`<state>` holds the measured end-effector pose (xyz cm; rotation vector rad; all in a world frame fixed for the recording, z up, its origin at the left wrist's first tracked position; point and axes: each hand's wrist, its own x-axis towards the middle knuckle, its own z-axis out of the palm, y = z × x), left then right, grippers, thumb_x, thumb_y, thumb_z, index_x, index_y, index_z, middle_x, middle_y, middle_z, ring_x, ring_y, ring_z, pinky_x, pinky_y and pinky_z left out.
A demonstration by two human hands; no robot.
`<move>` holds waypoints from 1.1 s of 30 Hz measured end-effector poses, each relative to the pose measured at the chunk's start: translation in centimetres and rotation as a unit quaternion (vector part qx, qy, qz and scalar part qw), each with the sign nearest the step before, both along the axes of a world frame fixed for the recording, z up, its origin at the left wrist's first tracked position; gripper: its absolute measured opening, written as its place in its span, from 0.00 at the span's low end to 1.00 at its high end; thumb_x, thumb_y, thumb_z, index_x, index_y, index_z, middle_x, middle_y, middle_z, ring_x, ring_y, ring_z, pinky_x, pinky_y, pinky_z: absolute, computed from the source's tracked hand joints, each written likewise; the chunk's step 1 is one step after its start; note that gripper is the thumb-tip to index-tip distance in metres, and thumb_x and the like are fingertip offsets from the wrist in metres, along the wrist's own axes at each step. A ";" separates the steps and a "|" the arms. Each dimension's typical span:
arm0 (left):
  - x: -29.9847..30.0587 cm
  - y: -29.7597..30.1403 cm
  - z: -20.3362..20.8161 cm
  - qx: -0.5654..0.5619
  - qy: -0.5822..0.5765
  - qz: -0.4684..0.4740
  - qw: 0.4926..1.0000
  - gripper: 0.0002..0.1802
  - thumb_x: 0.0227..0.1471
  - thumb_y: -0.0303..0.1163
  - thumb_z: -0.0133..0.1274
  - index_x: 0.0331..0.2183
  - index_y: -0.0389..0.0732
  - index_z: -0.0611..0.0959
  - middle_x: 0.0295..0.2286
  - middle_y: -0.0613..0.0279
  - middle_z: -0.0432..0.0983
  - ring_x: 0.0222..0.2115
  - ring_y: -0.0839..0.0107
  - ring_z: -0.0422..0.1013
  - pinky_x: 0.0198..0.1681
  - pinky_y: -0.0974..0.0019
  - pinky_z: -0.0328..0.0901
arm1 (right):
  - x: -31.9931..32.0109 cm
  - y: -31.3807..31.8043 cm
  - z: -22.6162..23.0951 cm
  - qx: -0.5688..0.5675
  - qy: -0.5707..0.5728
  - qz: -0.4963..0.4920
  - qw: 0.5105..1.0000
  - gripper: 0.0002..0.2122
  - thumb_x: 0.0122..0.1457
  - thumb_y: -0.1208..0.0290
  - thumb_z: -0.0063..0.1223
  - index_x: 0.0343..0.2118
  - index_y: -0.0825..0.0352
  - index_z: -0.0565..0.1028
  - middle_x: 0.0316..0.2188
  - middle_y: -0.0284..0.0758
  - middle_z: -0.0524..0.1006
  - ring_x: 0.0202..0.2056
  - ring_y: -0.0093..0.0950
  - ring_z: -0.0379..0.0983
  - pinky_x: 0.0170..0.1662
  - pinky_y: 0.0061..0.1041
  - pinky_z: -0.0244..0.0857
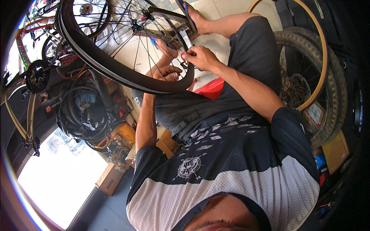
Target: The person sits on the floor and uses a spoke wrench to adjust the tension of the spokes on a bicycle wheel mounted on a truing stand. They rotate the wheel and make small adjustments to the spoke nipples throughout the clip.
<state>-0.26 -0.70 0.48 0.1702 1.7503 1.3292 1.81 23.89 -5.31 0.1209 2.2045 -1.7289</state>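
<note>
Here, working the black rubber tyre (115,69) on the spoked bicycle wheel resting over the lap calls for small, steady bites near the rim. The right hand (200,57) pinches a small red tool (184,56), fingers narrow. The left hand (167,72) curls closed on the tyre's near edge.

The pale tiled floor (227,9) carries a sandalled foot (192,17); a cardboard box (110,179) sits on the darker floor (104,211) below.
</note>
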 end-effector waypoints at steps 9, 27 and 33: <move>0.6 1.6 -1.3 -0.010 -0.019 -0.010 1.000 0.12 0.61 0.30 0.60 0.44 0.34 0.81 0.37 0.64 0.80 0.39 0.74 0.75 0.45 0.69 0.69 | -0.2 0.1 -0.1 -0.006 -0.003 -0.023 1.000 0.21 0.62 0.52 0.59 0.34 0.71 0.83 0.24 0.40 0.81 0.26 0.29 0.77 0.34 0.31 0.68; -0.2 3.5 1.0 -0.123 0.043 -0.083 0.988 0.11 0.63 0.36 0.59 0.37 0.37 0.80 0.33 0.65 0.79 0.35 0.74 0.74 0.38 0.66 0.68 | -0.4 0.2 0.3 0.003 -0.027 -0.009 1.000 0.23 0.60 0.48 0.56 0.35 0.69 0.83 0.32 0.48 0.83 0.36 0.48 0.81 0.42 0.43 0.71; -1.2 2.6 1.6 -0.059 0.036 -0.097 0.993 0.09 0.60 0.32 0.59 0.38 0.36 0.82 0.31 0.65 0.80 0.34 0.73 0.75 0.39 0.68 0.68 | -0.2 0.1 0.2 -0.002 -0.021 -0.013 1.000 0.23 0.60 0.48 0.57 0.35 0.69 0.83 0.32 0.48 0.83 0.36 0.48 0.81 0.42 0.43 0.72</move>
